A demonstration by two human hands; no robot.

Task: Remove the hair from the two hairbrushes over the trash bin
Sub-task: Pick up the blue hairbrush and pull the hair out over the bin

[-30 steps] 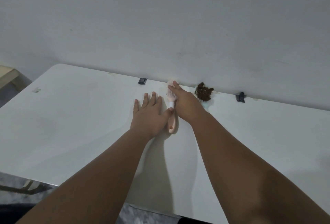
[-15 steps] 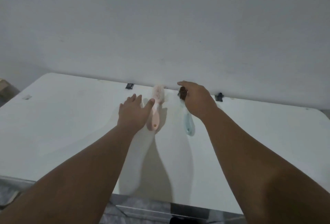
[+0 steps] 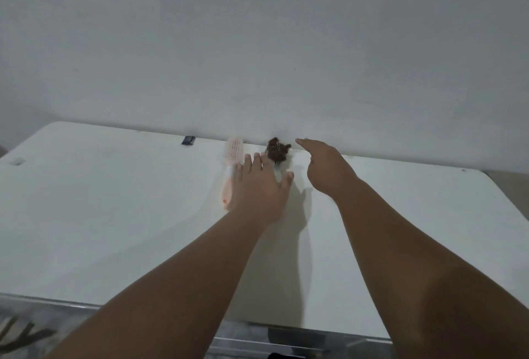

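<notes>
Pink brush (image 3: 232, 168) beside left hand (image 3: 259, 187); hair clump (image 3: 277, 151) btwn hands.

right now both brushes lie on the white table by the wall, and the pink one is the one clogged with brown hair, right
Not quite. In the head view the pink brush has clean, pale bristles. The clump of brown hair sits on the other brush, which the left hand mostly covers. Both do lie on the white table by the wall.

The left hand (image 3: 259, 187) at frame centre hides the second hairbrush (image 3: 277, 150) below its hair-clogged head.
</notes>
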